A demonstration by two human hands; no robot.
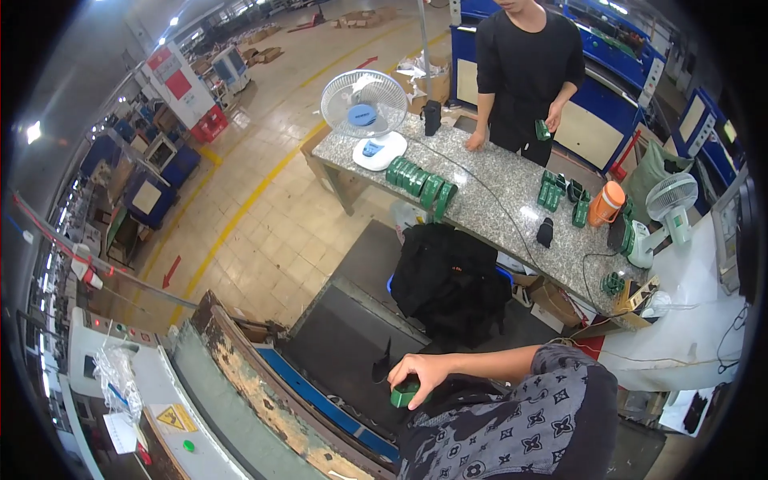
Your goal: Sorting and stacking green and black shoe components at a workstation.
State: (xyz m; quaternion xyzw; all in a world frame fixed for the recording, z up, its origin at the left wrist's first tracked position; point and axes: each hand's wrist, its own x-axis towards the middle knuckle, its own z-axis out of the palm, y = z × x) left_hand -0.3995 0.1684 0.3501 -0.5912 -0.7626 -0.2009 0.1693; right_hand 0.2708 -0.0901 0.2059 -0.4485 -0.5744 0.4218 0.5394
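My right hand [420,380] reaches in from the lower right, with fingers and thumb curled round a small green block-like piece [406,394]. Its front face is flat and bright green; my fingers cover much of the rest. The hand hangs over dark flooring beside the worn edge of a machine [264,400]. Close by, beyond the hand, lies a heap of black cloth [448,280] in a blue-rimmed container. My left hand does not show.
Across a speckled stone table [488,200] a person in black [528,72] holds a similar green piece [542,130]. A row of green curved pieces [420,182], two fans [364,104] and an orange jug [606,203] stand there. A warning-labelled machine panel [176,418] is at lower left.
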